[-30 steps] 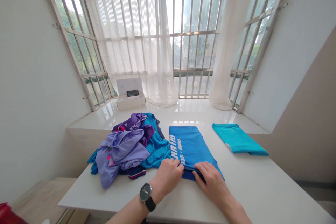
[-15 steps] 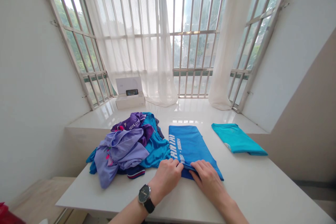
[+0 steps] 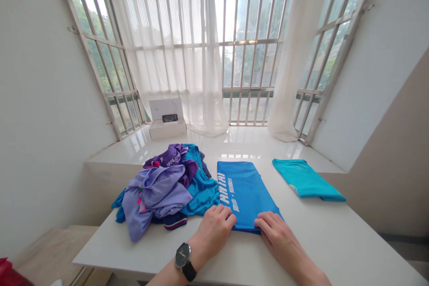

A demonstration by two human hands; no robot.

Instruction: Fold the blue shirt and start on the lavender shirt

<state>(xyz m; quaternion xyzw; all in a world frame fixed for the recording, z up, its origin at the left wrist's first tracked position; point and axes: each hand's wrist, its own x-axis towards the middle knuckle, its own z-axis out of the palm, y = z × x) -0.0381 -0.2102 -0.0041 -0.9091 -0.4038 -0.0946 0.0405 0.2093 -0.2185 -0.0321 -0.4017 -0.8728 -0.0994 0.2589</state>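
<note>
A blue T-shirt with white lettering lies folded into a flat rectangle in front of me. My left hand, below a wristwatch, has its fingers curled on the near left corner of the shirt. At the near right part of the same edge, my right hand holds the fabric, fingers on top and thumb low at the edge. The near edge between both hands looks straight and flat. Left of the shirt, touching it, is a loose pile of clothes with a lavender shirt on top.
A folded turquoise garment lies at the right of the white table. In the pile are a purple shirt and a teal garment. A white box with a phone stands by the barred window's curtain.
The near edge of the blue shirt, bunched between my hands before, now lies flat. My right hand has moved right and slightly nearer, so the hands are farther apart.
</note>
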